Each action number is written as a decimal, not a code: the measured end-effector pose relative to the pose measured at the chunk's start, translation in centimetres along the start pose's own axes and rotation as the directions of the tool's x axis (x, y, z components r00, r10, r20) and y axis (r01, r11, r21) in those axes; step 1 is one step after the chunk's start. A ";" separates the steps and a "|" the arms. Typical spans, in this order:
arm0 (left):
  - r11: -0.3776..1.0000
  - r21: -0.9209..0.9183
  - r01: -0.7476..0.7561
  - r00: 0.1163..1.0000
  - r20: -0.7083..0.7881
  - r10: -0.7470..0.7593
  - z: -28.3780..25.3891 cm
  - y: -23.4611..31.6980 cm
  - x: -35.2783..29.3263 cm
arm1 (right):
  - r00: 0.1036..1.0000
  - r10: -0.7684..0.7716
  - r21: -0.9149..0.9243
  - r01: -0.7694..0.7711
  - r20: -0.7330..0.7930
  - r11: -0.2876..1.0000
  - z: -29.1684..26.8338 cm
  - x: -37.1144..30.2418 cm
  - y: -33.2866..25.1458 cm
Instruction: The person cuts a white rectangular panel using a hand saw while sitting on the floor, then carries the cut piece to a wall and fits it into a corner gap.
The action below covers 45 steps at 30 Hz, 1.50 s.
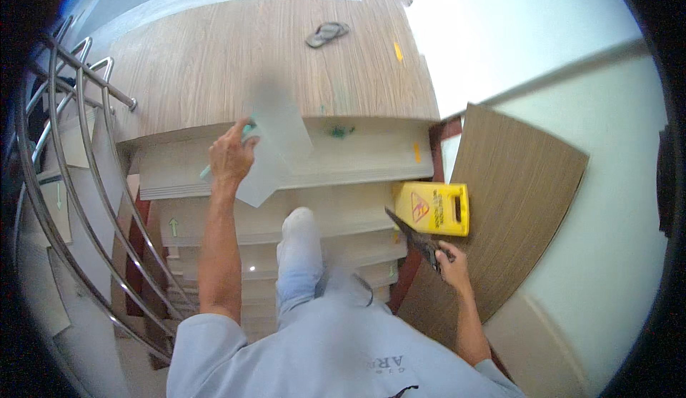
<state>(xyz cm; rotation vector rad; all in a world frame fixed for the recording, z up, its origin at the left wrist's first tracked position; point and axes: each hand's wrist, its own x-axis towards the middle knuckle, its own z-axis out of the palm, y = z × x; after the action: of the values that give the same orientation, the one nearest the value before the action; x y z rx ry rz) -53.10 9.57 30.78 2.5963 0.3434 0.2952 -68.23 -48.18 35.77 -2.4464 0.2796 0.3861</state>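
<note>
My left hand [234, 151] is closed round a thin teal stick-like handle [246, 126]. Beside it, over the top steps, is a pale, flat, angular sheet [279, 141]; whether it is joined to the handle I cannot tell. My right hand [452, 262] grips a dark, flat, tapering tool [421, 241] by its handle end, its narrow tip pointing up and left. That tip lies close to a yellow caution sign [432, 209] at the right of the stairs. A small dark green tuft or smudge [340, 132] shows under the landing's edge.
Light steps [364, 209] lead up to a wood-look landing [207, 62] with a single slipper [328, 34] on it. A curved metal railing [61, 226] runs along the left. At the right, a brown curved panel [500, 198] stands by the pale wall. My foot [299, 226] is on the stairs.
</note>
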 end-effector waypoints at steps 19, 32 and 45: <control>0.984 0.027 0.178 0.984 -0.020 -0.178 1.8 -5.6 0.1 | 0.991 -0.126 0.185 0.130 -0.033 0.974 1.5 13.3 -9.7; 0.884 0.174 0.434 0.894 0.040 -0.447 -6.2 -3.1 -2.1 | 0.983 0.078 0.116 -0.059 -0.164 0.991 -10.7 11.1 -15.5; 0.840 -0.001 0.542 0.840 -0.007 -0.542 -8.8 6.8 15.0 | 0.971 0.066 0.210 -0.016 -0.231 0.978 -14.0 25.0 -21.2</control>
<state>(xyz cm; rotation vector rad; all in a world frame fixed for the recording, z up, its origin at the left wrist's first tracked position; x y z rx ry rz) -39.99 12.23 43.84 2.3689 1.0557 0.0986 -35.81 -43.13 49.76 -2.2825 0.4501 0.0747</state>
